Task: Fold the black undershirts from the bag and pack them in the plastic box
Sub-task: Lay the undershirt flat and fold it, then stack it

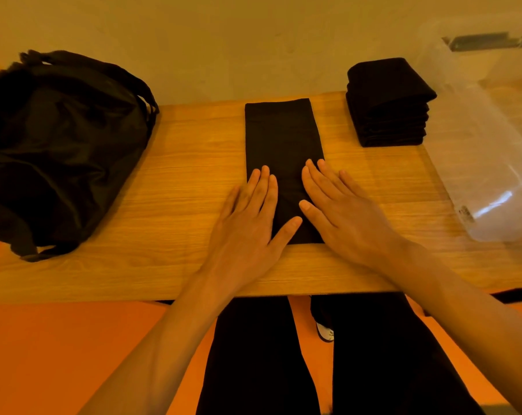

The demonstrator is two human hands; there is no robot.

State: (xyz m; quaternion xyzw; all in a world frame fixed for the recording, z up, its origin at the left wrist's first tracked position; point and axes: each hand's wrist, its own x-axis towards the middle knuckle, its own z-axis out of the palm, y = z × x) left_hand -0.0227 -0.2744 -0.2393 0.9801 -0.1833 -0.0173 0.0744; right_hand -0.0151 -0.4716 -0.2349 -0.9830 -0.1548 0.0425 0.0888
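A black undershirt (280, 136) lies folded into a long narrow strip down the middle of the wooden table (178, 163). My left hand (250, 217) rests flat on its near left part, fingers straight. My right hand (340, 211) lies flat on its near right part, fingers spread. A stack of several folded black undershirts (387, 103) stands at the back right. The black bag (59, 145) slumps at the left. The clear plastic box (493, 139) sits at the far right, and nothing shows inside it.
The table's near edge runs just below my wrists, with my dark-trousered legs and an orange floor (59, 354) beneath. A pale wall stands right behind the table's far edge.
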